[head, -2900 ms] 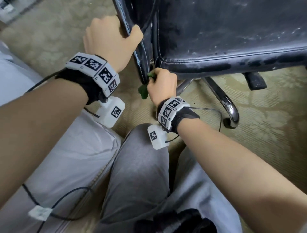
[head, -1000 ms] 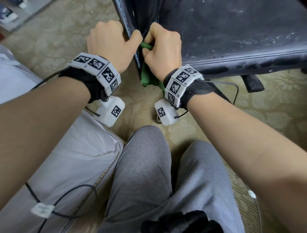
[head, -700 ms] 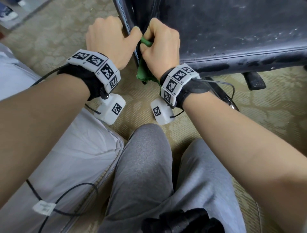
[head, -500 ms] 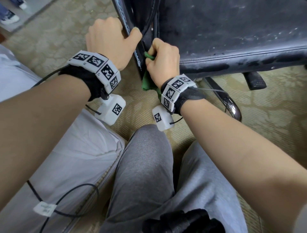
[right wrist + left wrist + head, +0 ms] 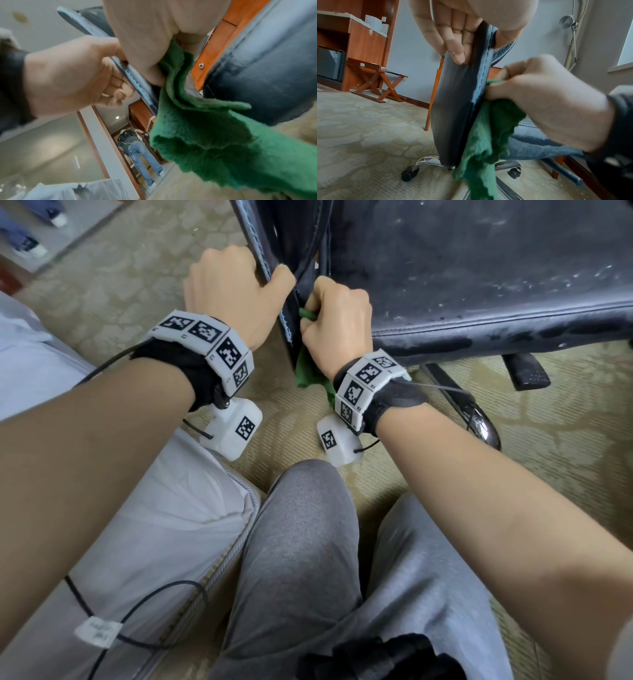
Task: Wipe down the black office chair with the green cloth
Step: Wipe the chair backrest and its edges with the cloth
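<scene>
The black office chair (image 5: 496, 285) stands in front of me, its seat scuffed with pale marks. My left hand (image 5: 236, 296) grips the edge of the chair's upright side panel (image 5: 457, 108), thumb on the inner face and fingers (image 5: 453, 44) on the outer. My right hand (image 5: 337, 316) holds the bunched green cloth (image 5: 308, 368) in a fist and presses it against the panel's inner face, in the gap between panel and seat. The loose end of the cloth (image 5: 205, 135) hangs below the fist. The right fingertips are hidden.
I sit on the patterned carpet with my grey-trousered knees (image 5: 301, 525) below the hands. The chair's chrome base leg (image 5: 479, 422) and casters (image 5: 407, 174) lie under the seat. A wooden folding rack (image 5: 382, 81) stands by the wall. Another person (image 5: 137, 148) stands far off.
The right hand with the cloth rose from under the seat up along the panel's inner side, then slid back down a little. The left hand kept its grip on the panel.
</scene>
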Motion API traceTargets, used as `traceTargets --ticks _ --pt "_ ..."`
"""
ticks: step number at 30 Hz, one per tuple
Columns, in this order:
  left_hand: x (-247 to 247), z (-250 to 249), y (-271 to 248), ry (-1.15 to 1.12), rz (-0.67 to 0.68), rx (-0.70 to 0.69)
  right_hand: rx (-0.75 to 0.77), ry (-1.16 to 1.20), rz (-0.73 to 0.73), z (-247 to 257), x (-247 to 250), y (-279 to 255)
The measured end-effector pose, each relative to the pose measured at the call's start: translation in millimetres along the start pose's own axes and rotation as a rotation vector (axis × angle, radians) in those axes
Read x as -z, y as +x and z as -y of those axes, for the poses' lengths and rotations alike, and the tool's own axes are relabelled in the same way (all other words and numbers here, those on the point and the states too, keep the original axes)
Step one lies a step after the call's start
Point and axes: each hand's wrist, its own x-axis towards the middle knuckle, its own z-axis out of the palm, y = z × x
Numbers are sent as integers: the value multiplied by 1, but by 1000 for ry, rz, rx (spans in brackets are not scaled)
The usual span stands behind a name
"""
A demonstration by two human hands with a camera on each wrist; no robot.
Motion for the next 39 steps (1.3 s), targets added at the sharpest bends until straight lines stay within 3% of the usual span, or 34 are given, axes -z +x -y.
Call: traceTargets --ticks 5,11,20,31,39 --pt "0 0 -1 -12 6 6 98 163 -171 16 10 8" --pt "3 -3 -4 -17 -8 10 87 175 -157 13 6 6" --pt "2 -6 -8 -46 -24 23 -85 85 -18 -9 -13 -9" --pt "3 -7 -8 -34 -9 46 -71 -102 81 -17 -23 -13" --pt "4 -14 -13 -39 -11 40 -111 -79 114 -34 -43 -45"
